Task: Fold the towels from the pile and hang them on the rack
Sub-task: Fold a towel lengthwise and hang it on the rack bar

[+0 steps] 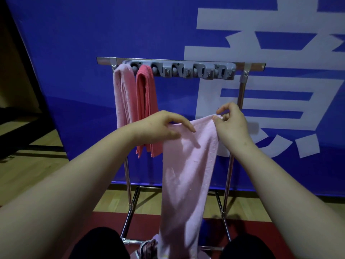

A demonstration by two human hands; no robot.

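Pile (149, 247) at 6 o'clock, by the knees (104, 242). Pink towel (188, 174) hangs at centre — right hand (232, 126) pinches its top corner, left hand (164, 128) rests on it straight-fingered. Folding appears in hand; next, drape over rack (186, 71) at 12 o'clock.

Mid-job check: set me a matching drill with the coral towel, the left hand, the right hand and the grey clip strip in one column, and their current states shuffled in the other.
Things:
A. coral towel
B. left hand
C. right hand
D. grey clip strip

States:
1. pinches an upper corner of the pale pink towel
2. fixed along the top bar of the rack
3. hangs folded, second from the rack's left end
4. lies on the pale pink towel's top edge, fingers stretched out

Pairs: A-3; B-4; C-1; D-2
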